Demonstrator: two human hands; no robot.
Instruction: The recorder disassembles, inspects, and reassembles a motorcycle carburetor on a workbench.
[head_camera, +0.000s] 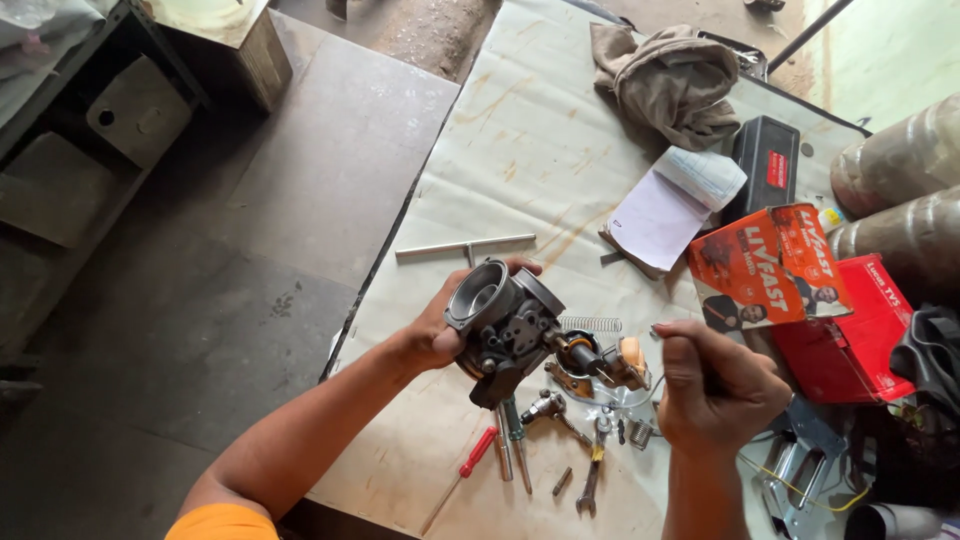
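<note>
The left hand (432, 335) is wrapped around a dark grey cast-metal carburettor body (505, 328), holding it up above the pale sheet-covered table (510, 130), bore tilted upward. The right hand (715, 385) is curled into a fist just to its right; what it pinches I cannot tell. Beneath them lie a red-handled screwdriver (470, 460), a small spanner (592, 480) and a coiled steel spring (590, 324). Farther back sit a T-shaped metal bar (465, 246), a white notepad (670, 205), a crumpled brown cloth (665, 80) and 1 orange cardboard box (768, 268).
</note>
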